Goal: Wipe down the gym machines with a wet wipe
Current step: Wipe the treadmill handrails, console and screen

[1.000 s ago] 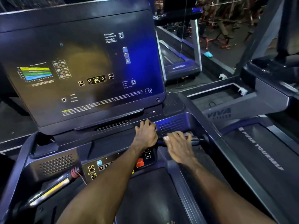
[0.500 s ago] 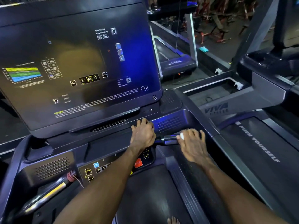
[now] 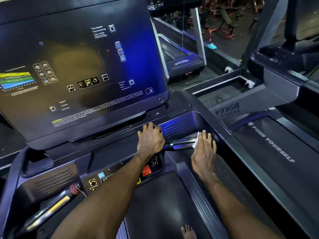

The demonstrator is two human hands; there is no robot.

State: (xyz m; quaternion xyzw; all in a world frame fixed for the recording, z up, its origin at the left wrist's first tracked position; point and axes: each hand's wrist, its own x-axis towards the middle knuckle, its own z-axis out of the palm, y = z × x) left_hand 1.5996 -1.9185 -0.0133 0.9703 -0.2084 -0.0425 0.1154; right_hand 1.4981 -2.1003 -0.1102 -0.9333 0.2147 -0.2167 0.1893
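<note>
**Wiping the Treadmill Handle**

Standing on a treadmill (image 3: 174,204), looking down at its console. Left hand (image 3: 150,139) at frame centre, fingers curled over the console ledge just below the screen (image 3: 77,69), grip clenched on that ledge. Right hand (image 3: 203,149) just right of centre, fingers straight and laid flat over the right end of the handle (image 3: 183,141), grip released, pressing a white wipe (image 3: 196,140) against the bar. Wipe bunched under the fingers, showing only at the hand's left edge, touching the handle. Handle shiny, running across between the two hands, its left end beside the left hand.

Large dark screen filling the upper left of the frame, showing small icons, a coloured graph at far left and lines of fine text. Below the left forearm, a button panel (image 3: 120,175) with a red STOP button (image 3: 146,170). Second metal handle (image 3: 50,209) at lower left. Bare toes (image 3: 188,232) at the bottom edge, on the belt. At right, a neighbouring treadmill (image 3: 272,144) with "PUSH YOURSELF" along its side. Small teal object (image 3: 212,46) on the floor at upper right; too small to identify. More gym equipment at the top edge, dim and blurred.
</note>
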